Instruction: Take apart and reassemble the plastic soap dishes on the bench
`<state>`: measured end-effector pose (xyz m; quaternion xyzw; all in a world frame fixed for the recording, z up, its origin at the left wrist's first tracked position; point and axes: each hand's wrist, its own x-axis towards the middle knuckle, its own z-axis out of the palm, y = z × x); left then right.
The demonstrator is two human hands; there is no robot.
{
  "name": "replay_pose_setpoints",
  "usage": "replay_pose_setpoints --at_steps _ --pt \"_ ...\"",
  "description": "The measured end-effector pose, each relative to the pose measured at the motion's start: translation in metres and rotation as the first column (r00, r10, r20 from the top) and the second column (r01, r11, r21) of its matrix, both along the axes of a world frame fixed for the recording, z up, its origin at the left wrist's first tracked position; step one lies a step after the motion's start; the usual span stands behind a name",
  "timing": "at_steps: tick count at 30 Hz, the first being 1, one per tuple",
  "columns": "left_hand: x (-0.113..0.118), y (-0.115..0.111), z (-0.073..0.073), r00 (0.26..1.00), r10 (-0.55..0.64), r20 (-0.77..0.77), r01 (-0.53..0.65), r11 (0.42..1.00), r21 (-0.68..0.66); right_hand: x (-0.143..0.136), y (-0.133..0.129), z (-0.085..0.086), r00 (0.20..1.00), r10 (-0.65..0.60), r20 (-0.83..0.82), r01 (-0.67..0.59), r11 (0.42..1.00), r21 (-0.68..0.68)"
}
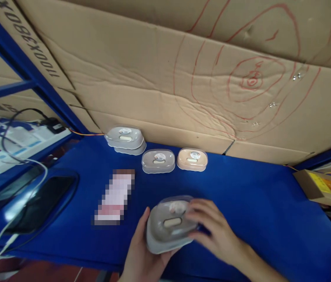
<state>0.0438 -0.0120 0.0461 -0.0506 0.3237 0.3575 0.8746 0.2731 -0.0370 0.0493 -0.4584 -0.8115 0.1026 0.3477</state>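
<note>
Above the front part of the blue tabletop, my left hand (146, 252) cradles a grey oval plastic box (155, 231), much like a soap box, from below and from its left side. A clear lid (165, 205) with a round sticker covers the box and looks tilted on it. A pale oval piece (172, 222) shows in the middle. My right hand (215, 227) has its slightly blurred fingers on the lid's right end, with the thumb lower at the box's right edge. The undersides of both box and left hand are hidden.
Along the cardboard wall (142, 62) stand two stacked grey boxes (124, 137), a single grey box (158, 161) and a peach box (193, 159). A pixelated flat item (115, 197) lies left of centre. Further left are a black phone (44, 201), cables and a power strip (27, 145). A carton (324, 190) sits right.
</note>
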Motion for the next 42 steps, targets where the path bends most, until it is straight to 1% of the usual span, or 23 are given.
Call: replay_pose_setpoints --at_steps 2,3,5,8,12,14,16,19,22,24,26,28,31,33,36,39,42 --pt "0.004 0.007 0.005 0.999 -0.004 0.052 0.002 0.999 0.037 -0.009 -0.007 0.005 0.995 0.066 0.068 -0.068 0.997 0.03" --pt "0.006 0.01 0.008 0.998 -0.017 0.06 0.014 0.998 0.059 -0.012 -0.008 0.005 0.995 0.064 0.082 -0.068 0.996 0.05" --pt "0.011 0.017 0.015 0.997 -0.062 0.044 0.057 0.993 0.1 -0.011 -0.009 0.002 0.998 0.032 0.054 -0.037 0.994 0.102" --pt "0.023 0.029 0.019 0.986 -0.164 -0.027 0.166 0.97 0.178 0.0 -0.006 -0.005 1.0 -0.017 0.021 0.014 0.989 0.144" --pt "0.045 0.056 0.015 0.936 -0.313 -0.162 0.35 0.884 0.311 0.027 0.006 -0.008 0.996 -0.072 0.055 0.068 0.995 0.069" --pt "0.054 0.069 0.013 0.904 -0.381 -0.195 0.427 0.838 0.341 0.038 0.012 -0.007 0.997 -0.072 0.041 0.071 0.997 0.023" --pt "0.06 0.078 0.012 0.882 -0.421 -0.213 0.471 0.804 0.363 0.046 0.016 -0.007 0.997 -0.074 0.002 0.074 0.997 -0.021" --pt "0.059 0.084 0.012 0.87 -0.42 -0.259 0.491 0.789 0.369 0.047 0.016 -0.009 0.997 -0.071 -0.022 0.069 0.995 -0.075" --pt "0.052 0.084 0.011 0.866 -0.42 -0.272 0.495 0.793 0.355 0.042 0.012 -0.011 0.999 -0.051 -0.001 0.051 0.996 -0.071" --pt "0.047 0.082 0.009 0.867 -0.438 -0.237 0.497 0.788 0.363 0.039 0.01 -0.01 0.999 -0.04 0.019 0.041 0.998 -0.04" --pt "0.043 0.081 0.009 0.874 -0.439 -0.209 0.486 0.775 0.403 0.038 0.008 -0.009 0.998 -0.026 0.056 0.026 1.0 0.003" --pt "0.04 0.08 0.01 0.878 -0.429 -0.213 0.478 0.752 0.455 0.038 0.007 -0.007 0.994 -0.011 0.111 0.005 0.998 0.058" --pt "0.037 0.079 0.016 0.885 -0.396 -0.243 0.464 0.724 0.51 0.04 0.006 -0.004 0.981 0.009 0.195 -0.036 0.99 0.137" --pt "0.037 0.078 0.02 0.899 -0.365 -0.242 0.438 0.731 0.523 0.04 0.005 -0.003 0.973 0.011 0.229 -0.053 0.983 0.175" --pt "0.038 0.076 0.02 0.921 -0.314 -0.232 0.39 0.781 0.488 0.039 0.006 -0.004 0.969 -0.006 0.247 -0.046 0.978 0.205" --pt "0.041 0.075 0.014 0.926 -0.314 -0.211 0.374 0.842 0.389 0.035 0.007 -0.007 0.966 -0.024 0.257 -0.026 0.981 0.19" --pt "0.044 0.079 0.007 0.925 -0.328 -0.192 0.375 0.87 0.321 0.031 0.009 -0.015 0.965 -0.058 0.257 0.023 0.99 0.136"
